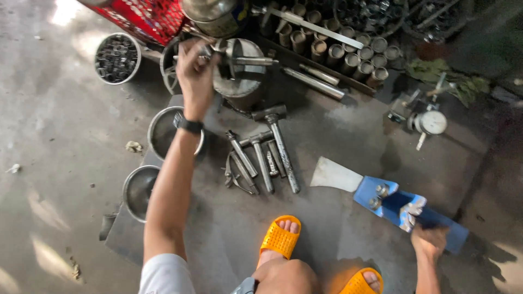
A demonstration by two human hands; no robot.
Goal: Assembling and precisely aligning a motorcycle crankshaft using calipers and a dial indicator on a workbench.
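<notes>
Overhead, hands [195, 73] gripping steel rod [248, 61]

Two round metal bowls [137, 190] sit at the near left on the concrete floor [49, 136], one just beyond the other. Far left, a round tub of small metal rings [116, 58] stands beside a red crate [147, 19]. In the middle lie two hammers [280, 144] with steel handles, next to pliers [237, 174]. Rows of short metal tubes [348, 54] fill the far right, and a dial gauge [432, 123] stands to their near right beside green leaves [452, 81].
</notes>
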